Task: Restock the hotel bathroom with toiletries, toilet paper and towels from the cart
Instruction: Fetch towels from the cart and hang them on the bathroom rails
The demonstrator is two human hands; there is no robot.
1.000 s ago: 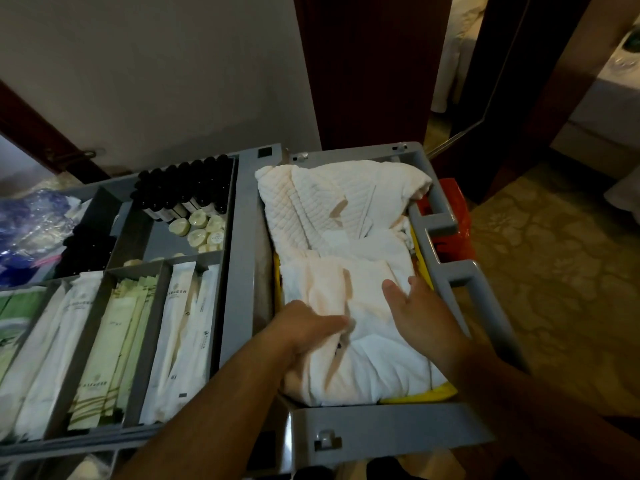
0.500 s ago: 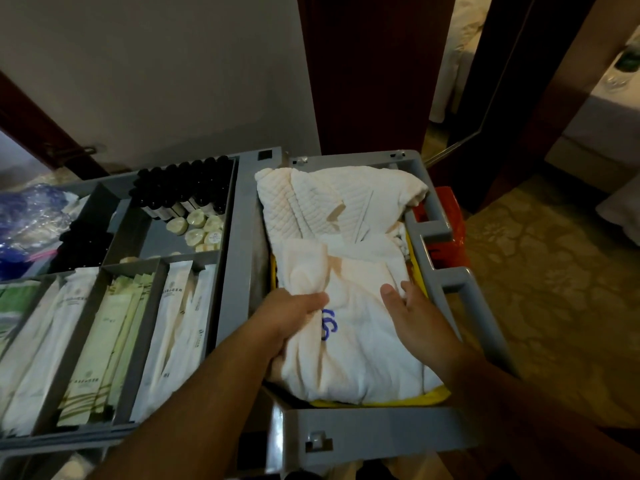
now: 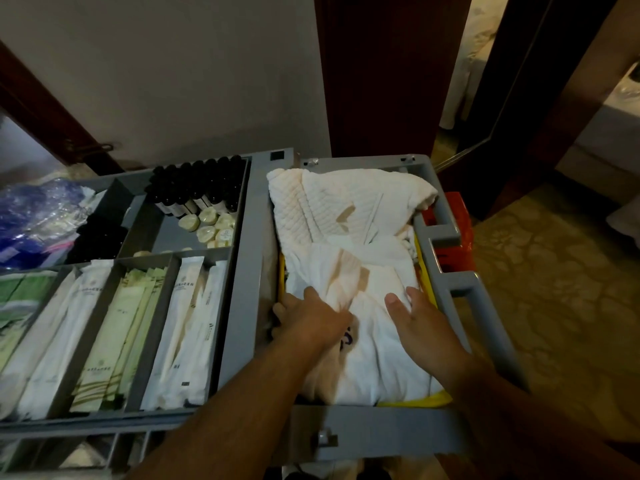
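Head view: a person leans over a grey cart (image 3: 377, 434), both bare forearms reaching into its right-hand bin.
Left hand (image 3: 313, 317): knuckles up at the left edge of a folded towel (image 3: 381, 358), with the fingers bent over a raised fold and grasping it. The thumb sits low against the bin wall.
Right hand (image 3: 422, 323): laid flat on the same towel just beside the left hand, fingers straight, thumb spread, holding nothing.
Folded towel: white, under both hands at the near end of the bin. A blue mark shows between the hands.
Beyond the fingertips: a white quilted towel (image 3: 339, 206) bunched at the far end of the bin.
Under the towels: a yellow liner (image 3: 433, 398) shows near the right wrist.
Left of the left hand: divided trays hold long white packets (image 3: 187, 327) and pale green packets (image 3: 114, 334).
Farther out on that side: dark bottles (image 3: 197, 185) stand in rows, with round soaps (image 3: 211, 225) in front of them.
Far left: a blue plastic bag (image 3: 31, 216).
Right of the right hand: a red object (image 3: 457, 230) sits outside the cart handle.
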